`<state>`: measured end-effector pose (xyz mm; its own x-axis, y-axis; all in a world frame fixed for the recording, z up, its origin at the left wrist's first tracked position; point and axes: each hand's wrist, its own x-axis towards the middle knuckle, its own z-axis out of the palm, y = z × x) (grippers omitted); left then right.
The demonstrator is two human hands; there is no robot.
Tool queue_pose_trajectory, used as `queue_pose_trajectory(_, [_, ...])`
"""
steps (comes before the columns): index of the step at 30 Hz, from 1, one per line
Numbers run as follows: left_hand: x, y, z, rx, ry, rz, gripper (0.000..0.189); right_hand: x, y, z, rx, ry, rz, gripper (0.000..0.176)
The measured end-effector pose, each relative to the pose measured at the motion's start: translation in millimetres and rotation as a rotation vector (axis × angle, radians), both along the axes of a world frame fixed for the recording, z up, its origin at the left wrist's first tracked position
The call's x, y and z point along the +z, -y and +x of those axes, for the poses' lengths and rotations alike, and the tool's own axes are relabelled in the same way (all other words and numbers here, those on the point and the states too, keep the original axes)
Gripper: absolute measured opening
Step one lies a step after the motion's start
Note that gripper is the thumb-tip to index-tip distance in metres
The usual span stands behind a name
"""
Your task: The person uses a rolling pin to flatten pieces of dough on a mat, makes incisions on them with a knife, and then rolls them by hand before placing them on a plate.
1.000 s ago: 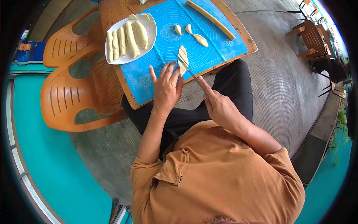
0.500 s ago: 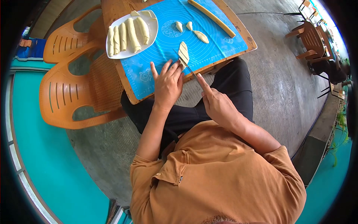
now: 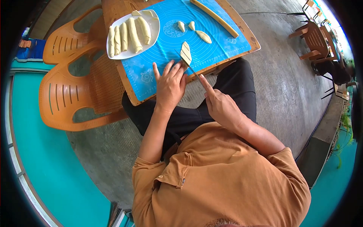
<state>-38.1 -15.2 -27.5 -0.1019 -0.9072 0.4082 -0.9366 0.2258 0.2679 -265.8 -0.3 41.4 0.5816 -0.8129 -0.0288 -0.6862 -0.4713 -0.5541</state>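
My left hand (image 3: pixel 171 84) lies palm down at the near edge of the blue mat (image 3: pixel 141 77), fingers spread. Its index fingertip touches the near end of a pale dough roll, partly hidden under the fingers. My right hand (image 3: pixel 222 104) grips a knife (image 3: pixel 193 72), index finger stretched along its top. The blade slants across the roll beside my left fingertips. Just beyond the blade are slanted dough slices (image 3: pixel 185 52), lying close together. Farther up the mat are a pointed dough piece (image 3: pixel 204 36) and two small dough bits (image 3: pixel 181 26).
A white plate (image 3: pixel 154 34) with several rolled dough pieces stands at the left of the wooden table (image 3: pixel 247 36). One long dough strip (image 3: pixel 214 17) lies along the mat's far right. Orange plastic chairs (image 3: pixel 64 96) stand against the table's left side.
The knife blade has shifted slightly left and toward me across the dough roll. Both hands keep nearly the same place and grip.
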Motion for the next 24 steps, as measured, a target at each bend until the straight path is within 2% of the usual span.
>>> queue_pose_trajectory(9, [5, -1, -4, 0.008, -0.004, 0.003, 0.032, -15, -6, 2, -0.002, -0.109, -0.048, 0.085])
queue_pose_trajectory(13, [5, -1, -3, 0.007, 0.002, 0.005, 0.034, -4, 0, 0, 0.037, -0.221, -0.052, 0.088])
queue_pose_trajectory(19, [1, -2, -2, -0.002, 0.000, -0.016, 0.035, -22, 2, -5, 0.008, 0.012, -0.007, 0.087])
queue_pose_trajectory(24, [1, -2, -2, -0.007, -0.003, -0.004, 0.036, -1, 18, -16, 0.085, -0.123, -0.041, 0.088])
